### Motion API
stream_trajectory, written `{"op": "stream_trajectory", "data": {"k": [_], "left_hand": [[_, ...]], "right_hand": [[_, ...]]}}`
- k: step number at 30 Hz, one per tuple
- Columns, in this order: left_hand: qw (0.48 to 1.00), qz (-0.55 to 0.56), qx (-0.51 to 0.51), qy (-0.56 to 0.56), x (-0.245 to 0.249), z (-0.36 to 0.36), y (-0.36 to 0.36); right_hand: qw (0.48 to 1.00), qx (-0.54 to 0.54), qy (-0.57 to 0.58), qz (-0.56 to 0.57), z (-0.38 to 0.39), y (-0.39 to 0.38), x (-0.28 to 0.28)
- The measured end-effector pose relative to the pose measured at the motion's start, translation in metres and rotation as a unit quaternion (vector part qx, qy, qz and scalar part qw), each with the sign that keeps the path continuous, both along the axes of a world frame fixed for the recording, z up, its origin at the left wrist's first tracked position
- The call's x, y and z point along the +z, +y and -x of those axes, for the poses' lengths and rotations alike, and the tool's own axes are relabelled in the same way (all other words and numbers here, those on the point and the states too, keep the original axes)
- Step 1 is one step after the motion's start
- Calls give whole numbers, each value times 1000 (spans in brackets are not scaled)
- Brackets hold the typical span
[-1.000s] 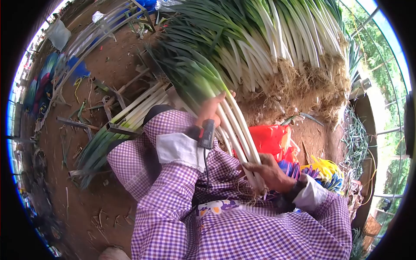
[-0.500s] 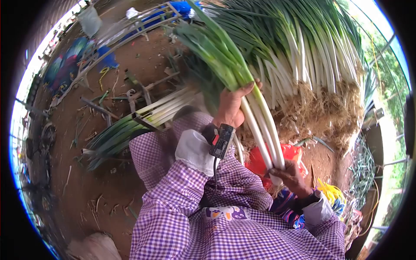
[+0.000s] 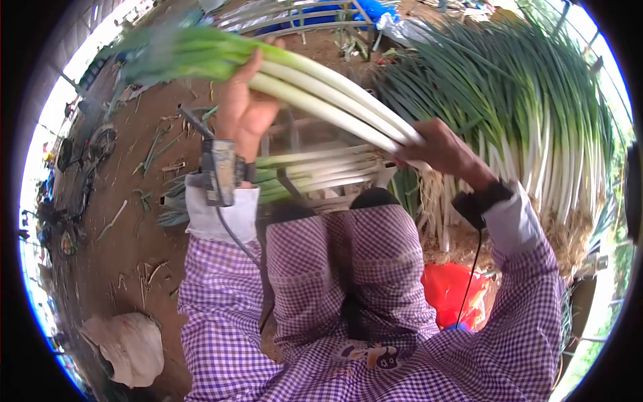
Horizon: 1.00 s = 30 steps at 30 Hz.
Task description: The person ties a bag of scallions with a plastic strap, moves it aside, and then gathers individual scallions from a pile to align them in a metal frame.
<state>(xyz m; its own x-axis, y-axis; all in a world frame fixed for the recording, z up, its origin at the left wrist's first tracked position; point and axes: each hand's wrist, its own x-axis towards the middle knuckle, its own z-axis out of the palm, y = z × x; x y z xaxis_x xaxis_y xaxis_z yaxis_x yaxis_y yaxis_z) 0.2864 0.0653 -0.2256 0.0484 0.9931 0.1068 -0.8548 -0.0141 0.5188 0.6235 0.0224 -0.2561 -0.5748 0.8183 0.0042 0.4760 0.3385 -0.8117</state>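
A bunch of several leeks [image 3: 328,90] is held up across my front, green leaves to the left and white ends to the right. My left hand [image 3: 246,107] is wrapped round it where green meets white. Near the root end, my right hand [image 3: 442,151] is closed round the white stalks. Below the held bunch, more leeks [image 3: 321,171] lie crosswise in a low frame with upright posts [image 3: 288,182], just beyond my knees. The leaf tips of the held bunch are blurred.
A large heap of leeks [image 3: 529,100] with hanging roots stands to the right. A red plastic bag [image 3: 455,291] lies by my right leg, and a pale sack [image 3: 130,348] at lower left. Behind is a slatted frame [image 3: 301,28] with blue sheeting. Leaf scraps litter the dirt floor.
The bunch has swung from upright-leaning on the right to nearly level, up and to the left. My left hand moved left; my right hand rose with the root end. The view has shifted.
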Motion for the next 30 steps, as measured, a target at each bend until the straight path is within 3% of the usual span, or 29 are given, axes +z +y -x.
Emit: {"op": "stream_trajectory", "data": {"k": [4,5,8,12,14,16,19,22,30], "left_hand": [[992,90,88,-23,-77,101,23],[984,132,112,-49,-101,115,26],[954,227,166,-105,-184,144,40],[932,307,158,-108,-305,149,66],[920,348,118,-137,-335,139,81],[911,378,116,-114,-345,120,94],[899,414,106,-97,-366,109,108],[906,390,96,-135,-369,101,110],[894,427,94,-101,-366,106,89]], "right_hand": [[992,113,-58,-6,84,98,-31],[986,118,-119,-15,104,115,-39],[969,204,37,138,142,174,-122],[943,204,-218,145,157,221,-173],[938,198,-204,197,145,239,-209],[935,181,-258,163,132,249,-235],[932,121,-260,222,120,255,-263],[920,152,-249,262,118,266,-280],[917,119,-277,263,125,265,-288]]}}
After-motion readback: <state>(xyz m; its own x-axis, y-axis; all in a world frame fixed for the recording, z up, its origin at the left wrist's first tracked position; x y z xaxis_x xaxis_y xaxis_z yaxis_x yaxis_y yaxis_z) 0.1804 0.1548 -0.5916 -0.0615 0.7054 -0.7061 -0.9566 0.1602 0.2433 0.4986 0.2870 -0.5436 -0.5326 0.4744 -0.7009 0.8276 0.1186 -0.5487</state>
